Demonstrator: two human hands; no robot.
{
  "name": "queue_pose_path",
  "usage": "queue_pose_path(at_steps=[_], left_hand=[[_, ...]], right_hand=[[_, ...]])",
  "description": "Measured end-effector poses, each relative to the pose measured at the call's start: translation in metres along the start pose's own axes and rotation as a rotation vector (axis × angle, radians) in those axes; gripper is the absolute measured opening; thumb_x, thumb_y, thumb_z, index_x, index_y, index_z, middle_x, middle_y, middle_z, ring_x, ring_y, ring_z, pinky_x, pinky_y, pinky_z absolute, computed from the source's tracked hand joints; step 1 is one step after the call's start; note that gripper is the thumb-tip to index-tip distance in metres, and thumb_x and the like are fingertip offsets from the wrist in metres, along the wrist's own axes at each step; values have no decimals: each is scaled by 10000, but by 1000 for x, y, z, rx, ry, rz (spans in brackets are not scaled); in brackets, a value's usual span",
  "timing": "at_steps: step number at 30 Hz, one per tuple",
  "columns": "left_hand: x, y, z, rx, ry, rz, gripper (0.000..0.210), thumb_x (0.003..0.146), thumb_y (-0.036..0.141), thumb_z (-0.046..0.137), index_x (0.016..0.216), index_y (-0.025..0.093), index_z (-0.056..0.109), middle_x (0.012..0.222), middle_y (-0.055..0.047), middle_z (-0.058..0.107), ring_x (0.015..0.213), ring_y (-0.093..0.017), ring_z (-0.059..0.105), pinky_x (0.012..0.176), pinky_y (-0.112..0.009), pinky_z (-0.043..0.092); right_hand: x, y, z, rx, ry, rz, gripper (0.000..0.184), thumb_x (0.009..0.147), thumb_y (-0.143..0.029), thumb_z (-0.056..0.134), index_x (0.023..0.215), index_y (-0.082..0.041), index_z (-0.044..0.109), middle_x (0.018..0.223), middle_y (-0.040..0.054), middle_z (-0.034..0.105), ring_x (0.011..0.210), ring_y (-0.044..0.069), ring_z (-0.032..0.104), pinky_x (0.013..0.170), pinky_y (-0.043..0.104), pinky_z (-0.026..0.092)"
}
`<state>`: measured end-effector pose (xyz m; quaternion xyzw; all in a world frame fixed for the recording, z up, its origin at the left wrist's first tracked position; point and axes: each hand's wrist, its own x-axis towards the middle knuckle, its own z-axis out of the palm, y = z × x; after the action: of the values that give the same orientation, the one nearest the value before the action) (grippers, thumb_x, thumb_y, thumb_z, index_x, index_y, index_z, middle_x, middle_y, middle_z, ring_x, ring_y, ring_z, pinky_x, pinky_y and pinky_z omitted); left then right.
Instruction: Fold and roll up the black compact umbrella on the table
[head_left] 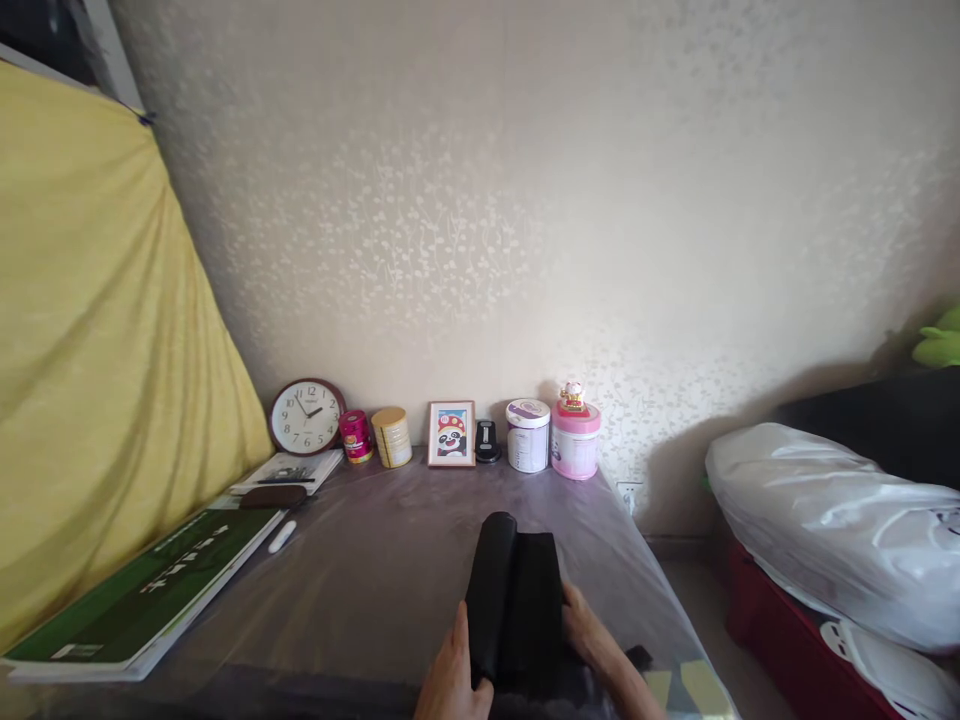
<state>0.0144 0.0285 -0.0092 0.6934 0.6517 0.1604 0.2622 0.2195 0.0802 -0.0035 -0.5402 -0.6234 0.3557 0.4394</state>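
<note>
A black folded piece point(536, 600), with a thick rounded roll along its left side and a flatter panel on the right, lies near the front of the table. I cannot tell its exact kind. My left hand point(452, 672) grips the roll's lower left, thumb along the side and fingertips curling around the bottom. At the right edge of the flat panel is my right hand point(586, 628), its fingers partly hidden behind the black piece. A small dark object point(639, 657) lies beside my right wrist, too blurred to name.
On the grey-covered table point(375, 590), a green book point(157, 590), a white marker point(282, 537) and a brown case point(274, 497) lie left. Along the wall stand a clock point(307, 417), tins point(392, 437), a picture frame point(451, 434) and tubs point(528, 436). A white bag point(832, 530) sits right.
</note>
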Motion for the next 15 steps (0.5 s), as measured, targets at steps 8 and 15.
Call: queue_pose_path(at_steps=[8,15], left_hand=[[-9,11,-4,30,-37,11,817,702,76,424,1399,37,0,1452,-198,243,1216,-214,450,966,-257,359],[-10,15,-1,47,-36,-29,850,677,54,438,1404,68,-1,1474,-182,188,1219,-207,449,944,-232,367]], right_hand=[[12,-1,-18,-262,221,-15,338,797,-423,386,782,-221,656,738,74,690,738,233,643,683,306,480],[21,-10,-8,-353,176,102,267,719,-391,504,834,-185,629,674,55,657,706,237,628,635,305,450]])
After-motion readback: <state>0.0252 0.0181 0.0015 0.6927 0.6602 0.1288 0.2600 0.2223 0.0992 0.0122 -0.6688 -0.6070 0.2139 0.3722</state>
